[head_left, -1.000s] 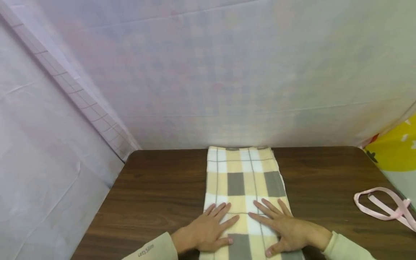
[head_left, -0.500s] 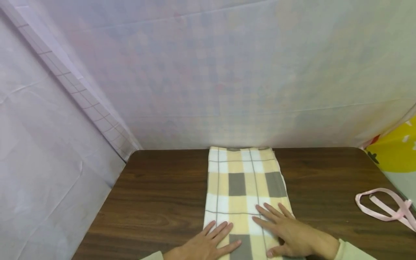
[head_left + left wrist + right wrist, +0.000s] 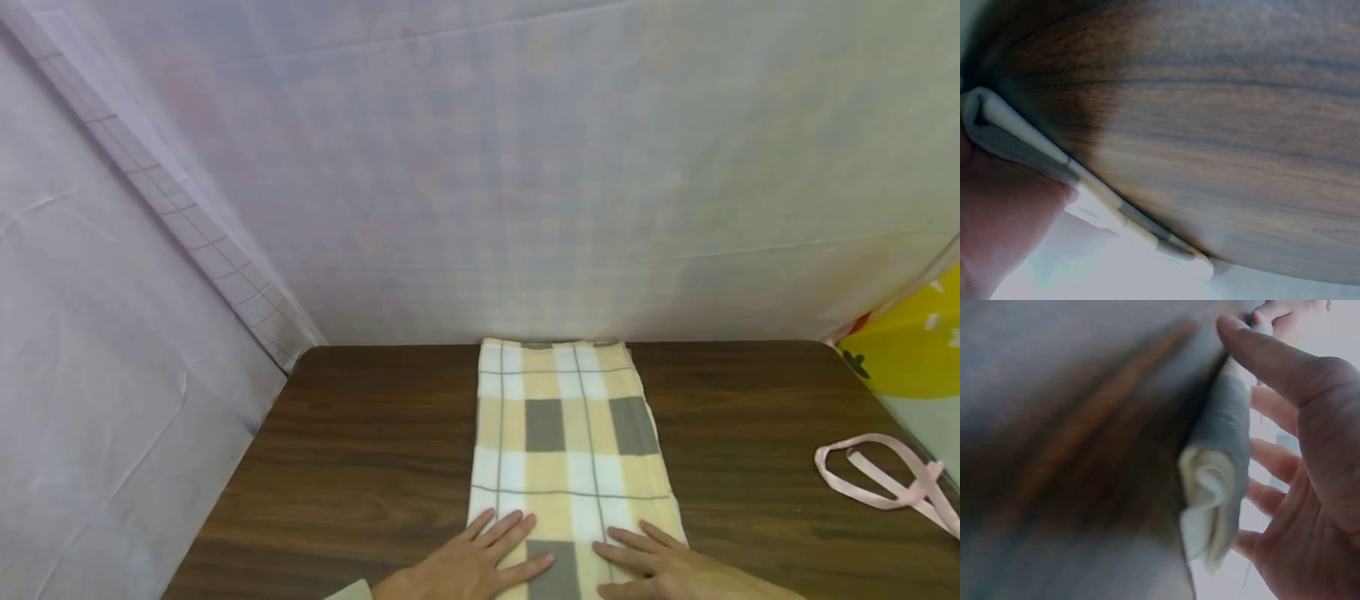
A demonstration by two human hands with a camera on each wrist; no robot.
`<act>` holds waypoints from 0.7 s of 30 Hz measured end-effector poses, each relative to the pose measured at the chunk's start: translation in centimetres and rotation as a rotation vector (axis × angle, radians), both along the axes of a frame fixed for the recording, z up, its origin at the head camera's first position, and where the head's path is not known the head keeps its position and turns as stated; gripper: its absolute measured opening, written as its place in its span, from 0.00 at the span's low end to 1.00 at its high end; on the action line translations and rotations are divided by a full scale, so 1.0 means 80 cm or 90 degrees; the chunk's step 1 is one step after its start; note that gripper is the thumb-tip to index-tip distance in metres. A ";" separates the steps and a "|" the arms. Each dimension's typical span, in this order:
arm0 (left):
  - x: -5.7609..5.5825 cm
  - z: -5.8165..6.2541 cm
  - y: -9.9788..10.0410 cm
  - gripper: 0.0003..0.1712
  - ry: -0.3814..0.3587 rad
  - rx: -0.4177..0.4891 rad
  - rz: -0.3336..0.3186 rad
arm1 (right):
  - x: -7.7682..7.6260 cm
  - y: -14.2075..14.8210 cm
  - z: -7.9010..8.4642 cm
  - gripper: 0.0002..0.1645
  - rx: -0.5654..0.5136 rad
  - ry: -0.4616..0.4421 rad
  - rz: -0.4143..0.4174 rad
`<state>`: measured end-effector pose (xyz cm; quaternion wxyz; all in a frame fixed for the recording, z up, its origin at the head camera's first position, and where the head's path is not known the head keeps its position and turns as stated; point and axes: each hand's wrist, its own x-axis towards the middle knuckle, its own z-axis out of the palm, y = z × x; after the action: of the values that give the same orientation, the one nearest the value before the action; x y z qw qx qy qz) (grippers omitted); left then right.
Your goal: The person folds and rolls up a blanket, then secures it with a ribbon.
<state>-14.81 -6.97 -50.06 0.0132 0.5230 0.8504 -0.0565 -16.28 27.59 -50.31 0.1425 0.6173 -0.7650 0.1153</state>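
Note:
A folded checked cloth (image 3: 562, 442) in white, yellow and grey lies lengthwise on the dark wooden table. Its folded layers show edge-on in both wrist views, the cloth (image 3: 1213, 437) looking thick and rolled over at its near end in the right one. My left hand (image 3: 468, 558) rests on the cloth's left side, fingers spread and straight. On the right side lies my right hand (image 3: 660, 571), its fingers also extended over the fabric. The cloth's near end is out of the head view.
A pink ribbon (image 3: 873, 500) lies looped near the table's right edge. The wooden table (image 3: 360, 450) meets a pale fabric wall (image 3: 525, 208) at the back. Another white sheet (image 3: 97, 375) hangs on the left, and a yellow patterned piece (image 3: 911, 350) is at the right.
Both hands have slid down along the cloth toward the near side, the left first and then the right. The cloth and the ribbon stay in place.

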 end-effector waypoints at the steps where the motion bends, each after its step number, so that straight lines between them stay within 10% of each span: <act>1: 0.000 0.000 0.000 0.45 -0.003 0.003 0.000 | 0.000 0.001 -0.004 0.34 -0.012 0.001 0.007; 21: 0.003 0.013 -0.004 0.34 0.015 0.011 -0.022 | -0.002 0.003 -0.017 0.25 -0.111 -0.079 0.030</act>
<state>-14.59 -7.29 -49.02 -0.0022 0.5371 0.8417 -0.0555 -16.42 27.82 -51.67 0.1453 0.6121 -0.7447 0.2227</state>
